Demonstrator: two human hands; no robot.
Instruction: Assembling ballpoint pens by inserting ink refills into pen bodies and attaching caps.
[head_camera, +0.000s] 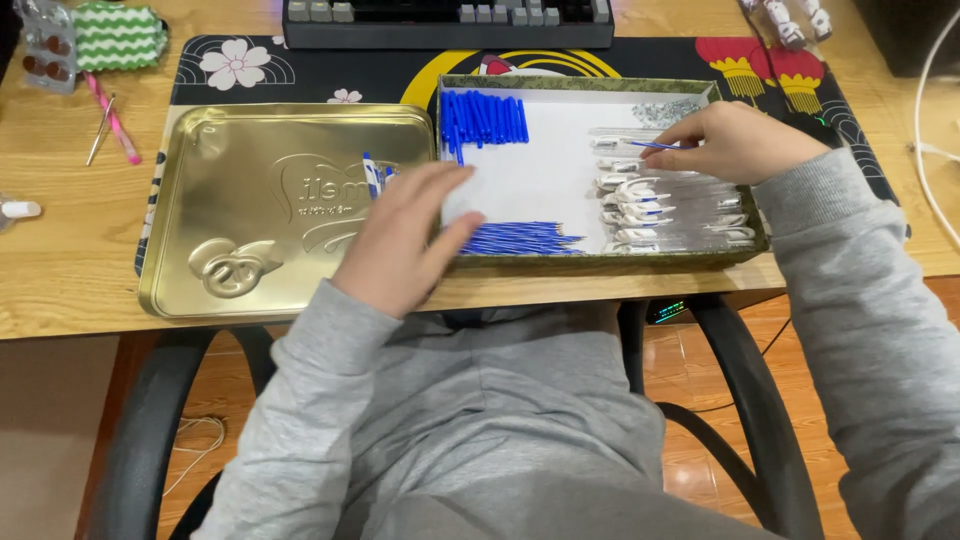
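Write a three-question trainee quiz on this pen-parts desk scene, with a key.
1. True or false: the right hand pinches a thin blue refill.
2. Which lies nearer the keyboard: the blue caps or the refill bundle?
3. What does the left hand rest over?

Key: 1 true. 2 the blue caps. 3 the seam between the gold tin lid and the green box.

A tin lid (250, 215) lies left of a box (600, 258) holding caps (485, 118), refills (520, 238) and barrels (665, 205); a keyboard (448, 22) sits behind both.
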